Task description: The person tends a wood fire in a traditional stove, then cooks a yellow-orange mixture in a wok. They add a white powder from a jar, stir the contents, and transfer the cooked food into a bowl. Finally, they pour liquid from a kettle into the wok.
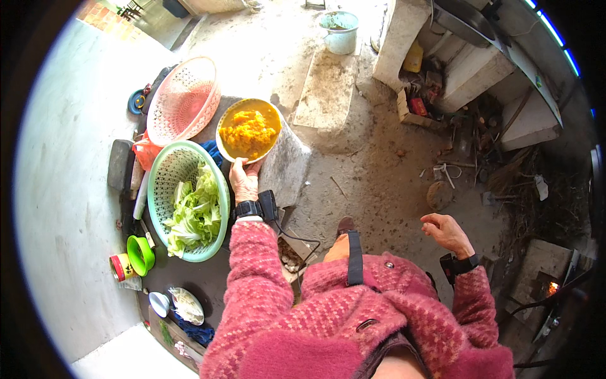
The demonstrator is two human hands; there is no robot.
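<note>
My left hand grips the near rim of a round bowl, thumb on the edge and fingers beneath. Orange mash, perhaps pumpkin, sits in liquid inside it. The bowl is at the corner of a counter; I cannot tell whether it rests there or is lifted. Just left of that hand, a green plastic colander contains torn leafy greens. Beyond it a pink plastic basket leans back with nothing in it. My right hand hangs over the floor at my side, empty, its fingers loosely bent.
A plate of pale shredded food, a small white bowl, a green bowl and a tin stand along the wall. Ahead is a bucket beyond a stone slab. Fire burns in the stove at right, near brushwood.
</note>
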